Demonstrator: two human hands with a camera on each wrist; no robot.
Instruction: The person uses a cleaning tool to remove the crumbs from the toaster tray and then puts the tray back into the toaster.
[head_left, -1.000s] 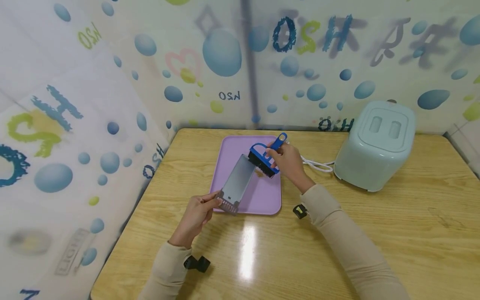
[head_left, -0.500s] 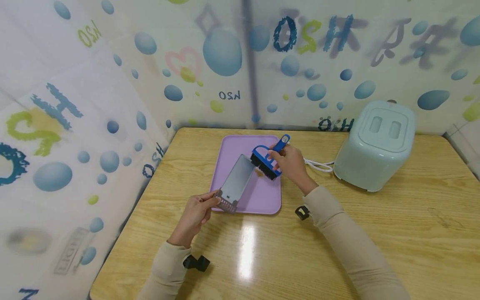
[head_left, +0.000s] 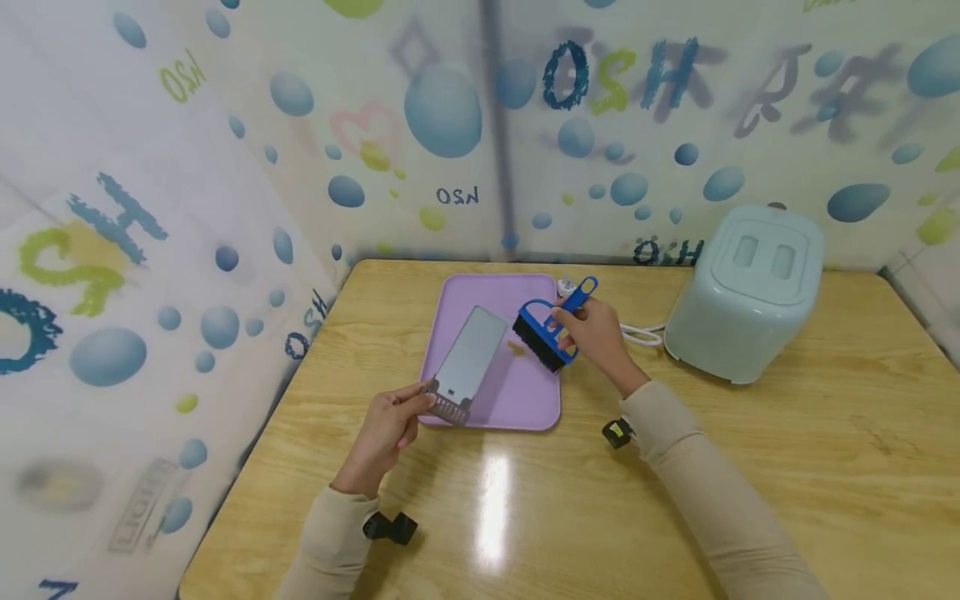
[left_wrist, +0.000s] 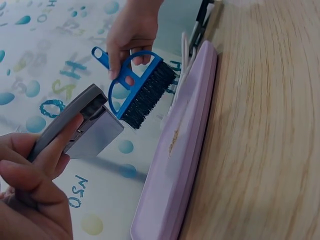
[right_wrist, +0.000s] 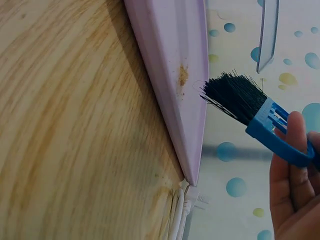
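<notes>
My left hand [head_left: 386, 429] pinches the slotted end of a flat metal crumb tray [head_left: 471, 354], which tilts above the lilac tray [head_left: 517, 400]. My right hand [head_left: 603, 342] grips a small blue brush with black bristles [head_left: 537, 342] to the right of it. Both the brush and the crumb tray are raised off the lilac surface, as the left wrist view shows. A small heap of brown crumbs [right_wrist: 183, 76] lies on the lilac tray, below the gap between them. In the right wrist view, the bristles [right_wrist: 235, 97] point toward the crumbs without touching them.
A pale green toaster [head_left: 742, 292] stands at the right on the wooden table [head_left: 637, 500]. Its white cord [head_left: 641, 335] and plug [head_left: 567, 287] lie behind my right hand. A patterned wall [head_left: 420, 225] borders the back and left.
My right hand has moved the brush right and slightly toward me, away from the crumb tray. A gap has opened between them. My left hand has shifted only slightly left.
</notes>
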